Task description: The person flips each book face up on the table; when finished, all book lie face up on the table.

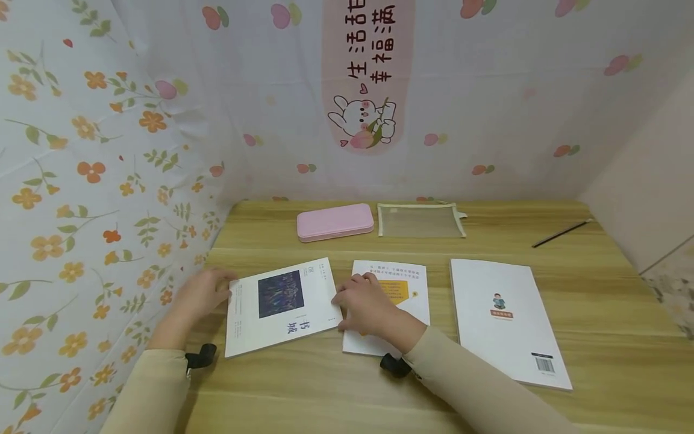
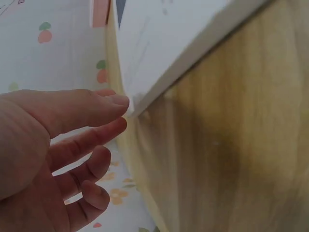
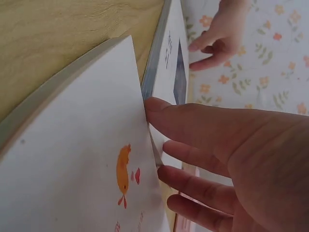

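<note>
A white magazine point(image 1: 244, 319) with a dark picture on its cover lies slanted on the left of the table. My left hand point(image 1: 203, 295) is at its left side, with the thumb and forefinger tips by one corner in the left wrist view and the other fingers loosely bent. At the magazine's right edge is my right hand point(image 1: 371, 307), its thumb point(image 3: 161, 116) against the edge and its fingers spread. Beneath that hand lies a smaller white booklet point(image 1: 358, 345) with an orange print, partly covered by it.
Toward the back are a pink pencil case point(image 1: 336, 222) and a clear zip pouch point(image 1: 420, 222). A larger white book point(image 1: 506, 325) lies to the right. Beyond it is a thin dark pencil point(image 1: 561, 233). A flowered curtain point(image 1: 97, 199) borders the table point(image 1: 260, 398) on the left.
</note>
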The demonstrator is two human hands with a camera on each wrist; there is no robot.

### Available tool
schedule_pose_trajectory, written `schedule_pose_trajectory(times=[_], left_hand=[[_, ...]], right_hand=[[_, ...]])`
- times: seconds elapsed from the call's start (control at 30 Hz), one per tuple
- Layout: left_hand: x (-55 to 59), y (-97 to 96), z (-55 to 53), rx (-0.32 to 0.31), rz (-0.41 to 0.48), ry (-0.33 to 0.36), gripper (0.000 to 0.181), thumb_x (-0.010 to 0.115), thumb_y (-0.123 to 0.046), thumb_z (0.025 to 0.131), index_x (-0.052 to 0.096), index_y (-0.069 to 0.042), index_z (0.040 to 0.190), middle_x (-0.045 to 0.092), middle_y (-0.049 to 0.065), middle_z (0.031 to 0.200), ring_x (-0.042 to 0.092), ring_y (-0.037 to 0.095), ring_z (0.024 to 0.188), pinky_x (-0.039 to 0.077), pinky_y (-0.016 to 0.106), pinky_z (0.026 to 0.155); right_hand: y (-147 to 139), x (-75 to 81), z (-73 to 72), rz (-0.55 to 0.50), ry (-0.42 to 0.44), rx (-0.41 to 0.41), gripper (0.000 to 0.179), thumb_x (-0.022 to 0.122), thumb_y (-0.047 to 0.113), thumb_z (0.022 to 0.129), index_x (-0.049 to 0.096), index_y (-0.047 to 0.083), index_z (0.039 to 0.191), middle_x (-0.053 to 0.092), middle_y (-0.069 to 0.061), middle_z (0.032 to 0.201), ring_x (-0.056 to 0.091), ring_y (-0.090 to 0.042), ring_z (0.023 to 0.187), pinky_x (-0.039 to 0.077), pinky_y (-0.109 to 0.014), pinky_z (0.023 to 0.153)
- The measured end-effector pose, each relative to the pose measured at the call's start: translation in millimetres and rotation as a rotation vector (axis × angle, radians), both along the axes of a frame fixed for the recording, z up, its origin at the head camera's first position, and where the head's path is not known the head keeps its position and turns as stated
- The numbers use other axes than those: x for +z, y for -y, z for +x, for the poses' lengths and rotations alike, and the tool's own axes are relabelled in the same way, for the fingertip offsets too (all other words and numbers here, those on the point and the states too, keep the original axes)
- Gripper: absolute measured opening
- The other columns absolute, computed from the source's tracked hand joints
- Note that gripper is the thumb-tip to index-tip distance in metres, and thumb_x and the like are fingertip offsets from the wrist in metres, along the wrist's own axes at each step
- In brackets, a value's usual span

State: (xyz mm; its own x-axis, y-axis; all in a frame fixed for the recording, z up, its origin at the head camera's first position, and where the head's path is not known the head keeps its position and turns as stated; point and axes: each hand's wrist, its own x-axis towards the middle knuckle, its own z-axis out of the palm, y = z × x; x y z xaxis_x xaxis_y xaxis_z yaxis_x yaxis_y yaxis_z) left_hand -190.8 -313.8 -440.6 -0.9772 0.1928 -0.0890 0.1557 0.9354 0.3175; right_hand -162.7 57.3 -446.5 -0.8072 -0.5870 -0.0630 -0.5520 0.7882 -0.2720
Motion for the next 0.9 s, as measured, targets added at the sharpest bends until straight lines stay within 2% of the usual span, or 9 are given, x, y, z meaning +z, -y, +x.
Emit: schedule_pose_trajectory(times=[0.13,0.27,0.57,0.7,0.8,0.9], left_hand=[[-3.3,3.7,-1.2,0.003,0.007,0.011,0.033,0.072,-0.007,0.094,0.07,-0.003,0.126,0.063,0.028,0.134,0.057,0.053,0.124,0.048,0.065,0.099],[-5.0,5.5,-1.0,0.018,0.016,0.002,0.031,0.072,-0.006,0.093,0.071,-0.003,0.124,0.065,0.028,0.131,0.059,0.051,0.123,0.051,0.06,0.094],[-3.9,3.0,2.7,0.025,0.009,-0.002,0.03,0.073,-0.004,0.092,0.072,-0.002,0.122,0.066,0.029,0.129,0.062,0.05,0.118,0.053,0.057,0.088],[-3.2,2.0,5.7,0.012,0.01,-0.019,0.028,0.074,-0.001,0.09,0.073,0.0,0.118,0.069,0.028,0.124,0.062,0.051,0.116,0.052,0.06,0.092],[-1.4,2.1,9.3,0.014,0.024,-0.004,0.027,0.075,-0.001,0.088,0.073,0.002,0.116,0.069,0.027,0.122,0.062,0.051,0.116,0.052,0.06,0.093],[1.0,2.5,13.1,0.016,0.029,0.026,0.026,0.077,-0.002,0.087,0.074,0.003,0.113,0.07,0.027,0.119,0.066,0.047,0.109,0.055,0.056,0.087]], right_hand=[[6,-2.2,0.9,0.021,-0.042,-0.004,0.047,0.091,0.043,0.076,0.079,0.021,0.115,0.069,0.003,0.124,0.055,-0.022,0.12,0.032,-0.054,0.115],[10,-1.0,-0.8,0.03,-0.065,-0.003,0.045,0.091,0.044,0.075,0.081,0.021,0.112,0.07,0.002,0.122,0.056,-0.022,0.12,0.034,-0.052,0.114],[12,4.2,-7.5,0.012,-0.01,-0.013,0.046,0.095,0.043,0.071,0.081,0.021,0.109,0.071,0.003,0.12,0.056,-0.022,0.123,0.036,-0.052,0.113],[11,2.0,-11.2,0.005,-0.009,-0.02,0.045,0.094,0.038,0.073,0.081,0.02,0.112,0.071,0.002,0.122,0.056,-0.024,0.124,0.036,-0.054,0.113],[11,-0.8,-14.7,0.015,-0.021,-0.028,0.043,0.091,0.034,0.077,0.08,0.02,0.115,0.07,0.002,0.124,0.056,-0.024,0.125,0.037,-0.054,0.112],[9,-3.6,-19.0,0.019,-0.022,-0.033,0.042,0.091,0.033,0.078,0.08,0.022,0.117,0.07,0.003,0.128,0.056,-0.024,0.125,0.037,-0.055,0.111]])
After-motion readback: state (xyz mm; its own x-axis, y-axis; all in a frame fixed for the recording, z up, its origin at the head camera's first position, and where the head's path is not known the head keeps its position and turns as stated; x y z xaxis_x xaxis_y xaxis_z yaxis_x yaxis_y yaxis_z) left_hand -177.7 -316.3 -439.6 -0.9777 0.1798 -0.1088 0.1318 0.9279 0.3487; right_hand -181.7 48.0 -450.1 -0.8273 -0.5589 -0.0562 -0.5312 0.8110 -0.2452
